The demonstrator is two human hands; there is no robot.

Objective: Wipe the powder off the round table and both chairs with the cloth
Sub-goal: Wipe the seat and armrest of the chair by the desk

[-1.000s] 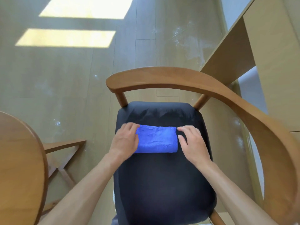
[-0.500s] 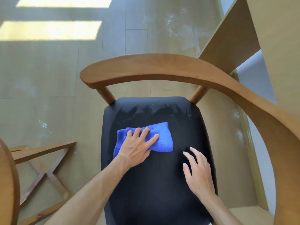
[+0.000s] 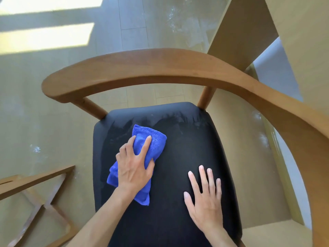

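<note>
A wooden chair with a curved backrest and a black cushioned seat fills the view. A folded blue cloth lies on the seat's left half, running diagonally. My left hand presses flat on the cloth with fingers spread and straight. My right hand rests flat on the bare seat to the right, apart from the cloth. Faint white powder streaks show along the seat's back edge and left side.
The table's wooden cross base stands at the lower left on the pale floor. White powder patches lie on the floor beyond the chair. A light wooden cabinet rises at the right, close to the chair's arm.
My right hand let go of the cloth and now rests on the seat. My left hand turned the cloth diagonal and slid it toward the seat's left side.
</note>
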